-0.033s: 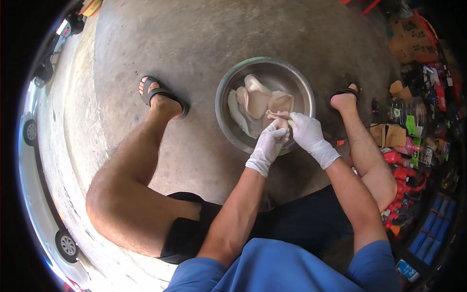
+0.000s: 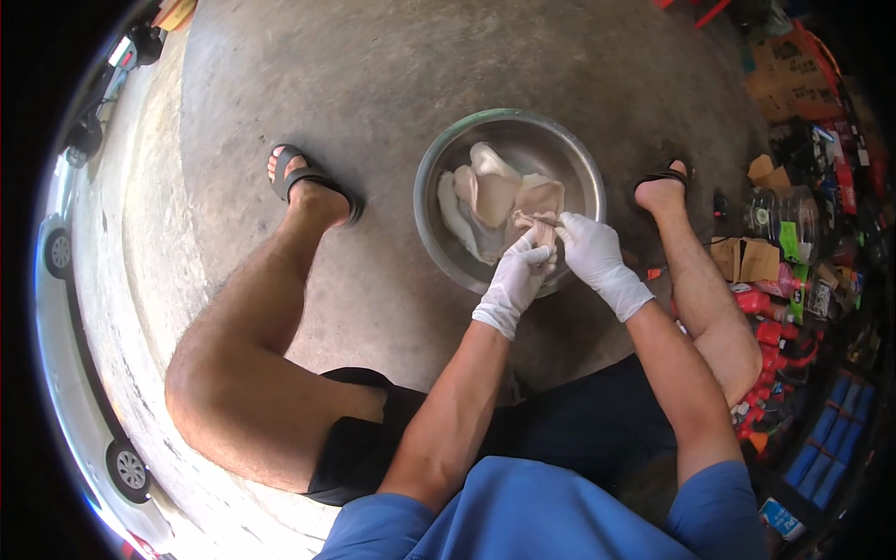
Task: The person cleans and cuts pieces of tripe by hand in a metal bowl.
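Note:
A round steel basin (image 2: 431,233) stands on the floor between my feet. Several pale, soft, cream-to-pinkish pieces (image 2: 493,191) with curled edges lie in it; I cannot make out their kind. White gloves cover both my hands. Over the basin's near right side, my left hand (image 2: 516,277) is closed on a wrinkled pale piece (image 2: 535,227), bunching it up. Just to the right, my right hand (image 2: 590,252) pinches a thin dark tool (image 2: 549,221) whose tip lies against that piece. The tool's exact kind is too small to tell.
My sandalled feet, the left foot (image 2: 303,182) and the right foot (image 2: 665,187), flank the basin on the concrete floor (image 2: 373,84). Red bottles (image 2: 770,331), an open cardboard box (image 2: 744,259) and a clear plastic container (image 2: 793,217) crowd the right side. A silver car (image 2: 79,373) stands at far left.
My right hand has shifted very slightly to the right, away from my left hand. The left hand and the pieces in the basin look nearly the same.

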A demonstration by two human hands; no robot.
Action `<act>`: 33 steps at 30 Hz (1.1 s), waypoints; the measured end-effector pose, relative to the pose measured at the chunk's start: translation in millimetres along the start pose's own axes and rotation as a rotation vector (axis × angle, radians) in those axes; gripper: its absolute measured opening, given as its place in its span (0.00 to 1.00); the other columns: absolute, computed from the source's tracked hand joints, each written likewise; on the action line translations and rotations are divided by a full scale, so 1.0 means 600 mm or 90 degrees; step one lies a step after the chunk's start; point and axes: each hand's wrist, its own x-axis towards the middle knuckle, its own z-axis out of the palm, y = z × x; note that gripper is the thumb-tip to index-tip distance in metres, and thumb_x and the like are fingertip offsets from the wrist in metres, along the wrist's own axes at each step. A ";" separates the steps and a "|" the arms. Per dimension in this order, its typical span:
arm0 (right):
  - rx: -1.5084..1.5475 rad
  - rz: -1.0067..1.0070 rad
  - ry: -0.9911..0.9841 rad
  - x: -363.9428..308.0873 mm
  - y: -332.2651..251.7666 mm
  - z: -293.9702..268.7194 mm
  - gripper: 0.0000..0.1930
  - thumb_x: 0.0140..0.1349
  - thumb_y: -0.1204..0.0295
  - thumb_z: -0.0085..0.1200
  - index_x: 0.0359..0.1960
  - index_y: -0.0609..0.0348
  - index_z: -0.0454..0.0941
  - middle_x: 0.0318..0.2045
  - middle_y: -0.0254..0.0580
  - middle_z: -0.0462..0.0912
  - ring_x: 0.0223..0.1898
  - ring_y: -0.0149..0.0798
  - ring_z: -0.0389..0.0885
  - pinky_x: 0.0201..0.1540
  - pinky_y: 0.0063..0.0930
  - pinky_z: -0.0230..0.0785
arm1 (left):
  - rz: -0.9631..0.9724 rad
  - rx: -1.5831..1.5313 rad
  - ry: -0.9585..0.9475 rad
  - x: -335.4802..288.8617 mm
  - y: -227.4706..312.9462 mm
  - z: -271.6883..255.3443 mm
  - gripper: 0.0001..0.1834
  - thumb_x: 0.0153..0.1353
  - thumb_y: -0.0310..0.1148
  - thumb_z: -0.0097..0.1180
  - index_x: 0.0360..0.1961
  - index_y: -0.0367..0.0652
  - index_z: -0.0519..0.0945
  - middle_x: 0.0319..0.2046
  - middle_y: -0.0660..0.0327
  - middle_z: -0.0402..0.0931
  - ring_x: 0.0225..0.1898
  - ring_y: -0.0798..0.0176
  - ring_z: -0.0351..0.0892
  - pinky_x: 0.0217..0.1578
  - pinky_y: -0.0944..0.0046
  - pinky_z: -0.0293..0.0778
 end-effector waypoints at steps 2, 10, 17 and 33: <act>-0.012 0.048 -0.002 0.003 0.018 -0.002 0.07 0.61 0.66 0.49 0.34 0.55 0.74 0.31 0.46 0.81 0.33 0.54 0.80 0.34 0.47 0.72 | -0.012 0.006 -0.004 -0.002 -0.002 0.006 0.22 0.60 0.20 0.48 0.57 0.41 0.71 0.37 0.65 0.75 0.32 0.70 0.72 0.34 0.71 0.70; -0.025 0.014 -0.034 0.005 0.003 -0.009 0.07 0.61 0.66 0.50 0.33 0.56 0.74 0.30 0.47 0.81 0.32 0.54 0.80 0.33 0.47 0.71 | -0.003 0.011 -0.003 -0.003 -0.001 0.006 0.23 0.60 0.20 0.49 0.58 0.41 0.70 0.36 0.66 0.74 0.32 0.70 0.72 0.34 0.72 0.70; 0.000 0.014 -0.111 -0.001 -0.009 -0.026 0.09 0.62 0.64 0.49 0.37 0.55 0.76 0.29 0.48 0.81 0.33 0.54 0.80 0.35 0.48 0.71 | 0.032 0.081 0.011 -0.010 0.007 0.015 0.20 0.60 0.21 0.49 0.55 0.38 0.73 0.33 0.66 0.73 0.31 0.72 0.70 0.33 0.74 0.68; -0.057 0.031 -0.102 0.006 -0.004 -0.033 0.08 0.61 0.66 0.49 0.34 0.55 0.76 0.29 0.47 0.81 0.33 0.53 0.81 0.34 0.47 0.71 | 0.036 0.078 -0.026 -0.009 -0.003 0.025 0.13 0.59 0.19 0.50 0.45 0.35 0.77 0.32 0.67 0.74 0.28 0.73 0.68 0.32 0.74 0.66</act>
